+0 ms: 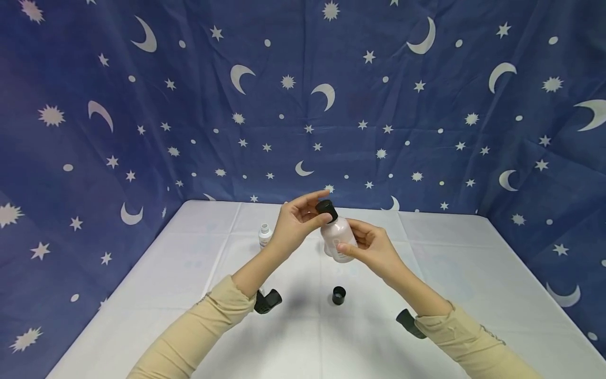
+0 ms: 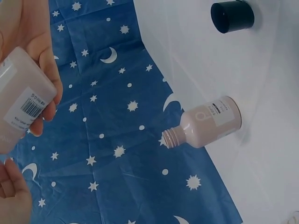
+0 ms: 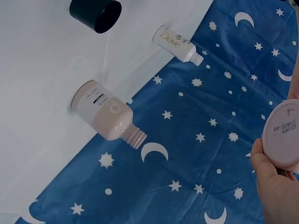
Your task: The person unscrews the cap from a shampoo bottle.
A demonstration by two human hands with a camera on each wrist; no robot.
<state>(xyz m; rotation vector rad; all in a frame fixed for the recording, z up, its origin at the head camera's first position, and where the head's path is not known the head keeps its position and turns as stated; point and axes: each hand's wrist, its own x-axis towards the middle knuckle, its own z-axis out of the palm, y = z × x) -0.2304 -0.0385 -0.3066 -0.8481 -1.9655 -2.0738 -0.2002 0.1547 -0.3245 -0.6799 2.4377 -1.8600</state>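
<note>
My right hand (image 1: 374,250) grips a pale pink bottle (image 1: 339,237) round its body, thumb across the front, holding it tilted above the table. My left hand (image 1: 295,221) is at its top, thumb and fingers pinching the black cap (image 1: 326,209) on the bottle's neck. In the right wrist view the held bottle's base (image 3: 285,133) shows printed date lettering. A second pink bottle (image 2: 210,122) stands uncapped on the table, its threaded neck bare; the held bottle mostly hides it in the head view. Nearer me, a loose black cap (image 1: 338,296) lies on the cloth, hollow side showing.
A small white Dove bottle (image 1: 265,235) stands uncapped at the back left, beside my left forearm. Dark devices (image 1: 267,301) jut from under both wrists. White cloth covers the table (image 1: 454,252); a blue moon-and-star curtain (image 1: 350,105) rises behind it.
</note>
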